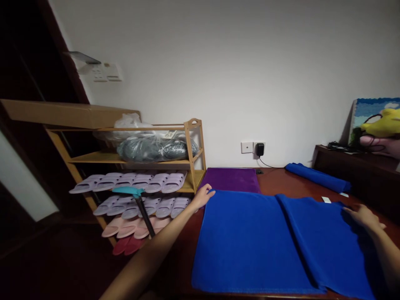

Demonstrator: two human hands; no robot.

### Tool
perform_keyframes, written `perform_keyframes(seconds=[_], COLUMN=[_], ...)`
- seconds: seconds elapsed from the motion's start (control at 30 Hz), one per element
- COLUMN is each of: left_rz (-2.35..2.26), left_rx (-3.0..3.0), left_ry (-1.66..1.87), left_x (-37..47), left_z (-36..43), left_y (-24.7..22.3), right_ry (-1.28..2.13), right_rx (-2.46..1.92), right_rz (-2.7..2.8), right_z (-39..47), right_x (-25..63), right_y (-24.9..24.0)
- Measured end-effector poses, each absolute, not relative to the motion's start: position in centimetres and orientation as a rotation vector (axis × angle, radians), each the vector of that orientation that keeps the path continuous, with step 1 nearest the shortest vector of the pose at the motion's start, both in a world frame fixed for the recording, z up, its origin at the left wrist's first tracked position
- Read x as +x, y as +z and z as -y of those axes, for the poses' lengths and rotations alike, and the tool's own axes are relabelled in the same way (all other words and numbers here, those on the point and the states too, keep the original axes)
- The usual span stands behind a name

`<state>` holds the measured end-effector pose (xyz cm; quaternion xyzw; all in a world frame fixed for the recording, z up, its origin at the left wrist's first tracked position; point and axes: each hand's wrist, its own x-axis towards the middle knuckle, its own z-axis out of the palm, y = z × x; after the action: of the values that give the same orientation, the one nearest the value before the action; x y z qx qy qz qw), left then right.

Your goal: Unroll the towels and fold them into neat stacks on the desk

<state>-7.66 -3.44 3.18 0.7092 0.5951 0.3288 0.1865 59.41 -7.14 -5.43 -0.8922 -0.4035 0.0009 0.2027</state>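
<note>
A large blue cloth (243, 241) is spread on the reddish-brown table, with a raised fold running down its right part. My left hand (204, 197) pinches the cloth's far left corner between thumb and fingers. At the far right corner, my right hand (364, 217) grips the cloth's edge. Beyond the blue cloth lies a purple cloth (233, 179), partly covered by it. A rolled blue cloth (317, 177) rests near the back right of the table. A small white tag (326, 200) shows by the spread cloth's far edge.
On the left stands a wooden rack (195, 166) with lilac slippers (146, 181), pink slippers and a plastic-wrapped bundle (153, 148). A black charger (260, 149) is plugged into the wall. A dark raised shelf (350, 175) at the right holds a plush toy (383, 125).
</note>
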Motion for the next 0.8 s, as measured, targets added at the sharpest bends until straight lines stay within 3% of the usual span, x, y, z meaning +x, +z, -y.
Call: perform_keyframes(seconds=[0.1, 0.23, 0.5, 0.8], left_rz=[-1.532, -1.426, -1.348, -1.697], left_rx=[1.872, 1.648, 1.616, 1.93], left_ry=[1.128, 1.31, 1.252, 1.198], left_x=[-8.1, -9.2, -14.5, -16.4], left_z=[4.4, 5.4, 4.7, 3.2], left_y=[3.6, 4.2, 5.7, 4.0], right_ry=[0.208, 0.179, 0.152, 0.057], right_rx=[-2.478, -2.401, -2.526, -2.557], right_rz=[1.021, 0.995, 1.279, 1.32], right_z=[6.9, 7.3, 8.7, 6.9], right_x=[59.2, 59.0, 54.8, 52.3], right_y=[-5.2, -4.5, -1.1, -0.5])
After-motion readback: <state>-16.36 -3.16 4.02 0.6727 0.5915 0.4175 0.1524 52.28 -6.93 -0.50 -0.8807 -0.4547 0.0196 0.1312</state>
